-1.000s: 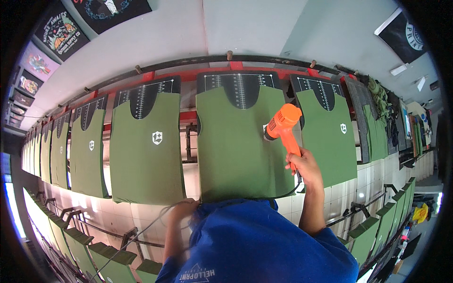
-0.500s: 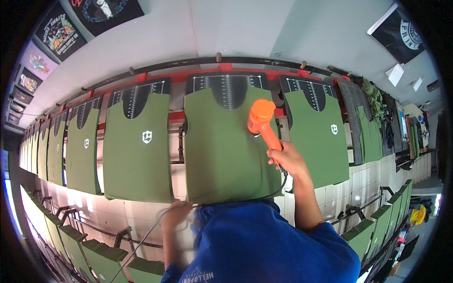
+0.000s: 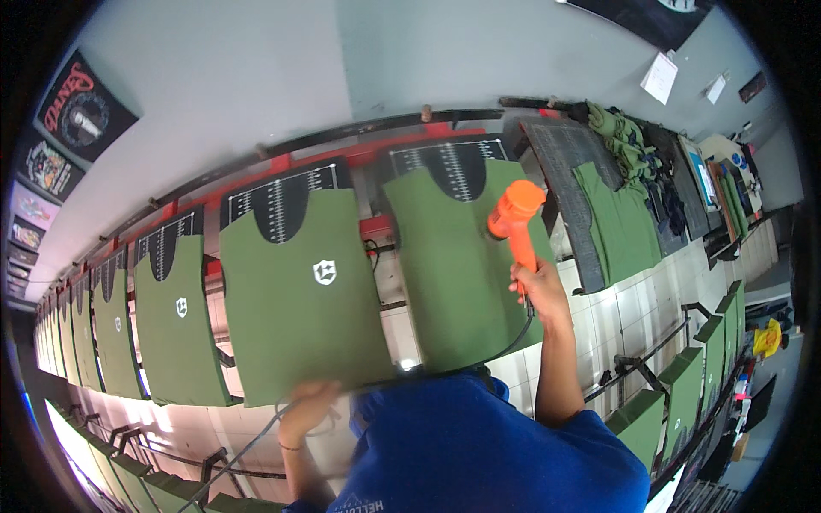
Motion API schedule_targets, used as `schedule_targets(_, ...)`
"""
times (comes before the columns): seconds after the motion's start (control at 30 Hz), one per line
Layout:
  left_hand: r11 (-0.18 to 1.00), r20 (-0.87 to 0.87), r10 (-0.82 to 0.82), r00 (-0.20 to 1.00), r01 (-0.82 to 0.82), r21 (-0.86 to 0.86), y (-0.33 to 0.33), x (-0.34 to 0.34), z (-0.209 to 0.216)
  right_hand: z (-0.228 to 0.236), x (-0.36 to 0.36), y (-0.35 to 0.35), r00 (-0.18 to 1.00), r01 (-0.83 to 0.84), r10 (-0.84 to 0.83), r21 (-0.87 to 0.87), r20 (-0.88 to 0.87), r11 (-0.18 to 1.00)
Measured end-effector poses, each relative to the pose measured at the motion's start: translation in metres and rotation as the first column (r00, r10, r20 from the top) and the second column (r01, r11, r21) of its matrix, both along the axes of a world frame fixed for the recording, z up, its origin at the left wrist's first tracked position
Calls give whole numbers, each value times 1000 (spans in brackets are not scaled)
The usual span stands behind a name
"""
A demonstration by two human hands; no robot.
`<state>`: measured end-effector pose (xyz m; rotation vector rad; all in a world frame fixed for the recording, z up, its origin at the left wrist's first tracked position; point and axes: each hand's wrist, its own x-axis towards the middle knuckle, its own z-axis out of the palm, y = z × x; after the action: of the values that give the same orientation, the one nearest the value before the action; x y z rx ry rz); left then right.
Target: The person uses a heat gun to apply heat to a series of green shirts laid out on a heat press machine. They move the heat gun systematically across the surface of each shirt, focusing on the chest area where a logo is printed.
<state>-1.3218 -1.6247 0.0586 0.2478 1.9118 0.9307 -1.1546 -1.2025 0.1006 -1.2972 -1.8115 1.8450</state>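
My right hand is wrapped round the handle of an orange heat gun. Its round head is over the right chest of a green shirt stretched on a black board, covering that spot. From the handle a black cord curves down past the shirt's lower edge to my waist. My left hand, smeared by motion, is closed on the grey cable that trails to the lower left. It lies by the bottom edge of another green shirt, which bears a white shield emblem.
More green shirts on boards run in a row to the left along a red and black rail. Right of me, a dark board carries a loose green shirt and a heap of clothes. A second rack stands behind me.
I have moved right along the row, with the heat gun passing from one shirt to the neighbouring one. The shirt it left now shows its white emblem. My left hand has come along with the cable.
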Motion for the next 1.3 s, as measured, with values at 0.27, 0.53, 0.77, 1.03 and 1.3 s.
schedule_targets(0.27, 962, -20, -266, 964, 264, -66, 111, 73, -29, -1, 52, 97, 999, -37, 35, -69, -30, 997)
schedule_targets(0.53, 1000, 169, -12, 986, 12, 2, 111, 84, -78, -4, 48, 116, 992, -127, 127, -64, -14, 990)
schedule_targets(0.77, 999, -45, -46, 998, 47, 26, 94, 105, -124, -6, 40, 119, 977, -214, 213, -53, -25, 975)
schedule_targets(1.03, 944, 164, 232, 959, -262, 201, 91, 104, -140, -5, 41, 121, 982, -188, 188, -86, -9, 978)
schedule_targets(1.3, 947, 247, 249, 937, -289, 140, 94, 98, -131, 1, 52, 112, 980, -193, 196, -86, 25, 977)
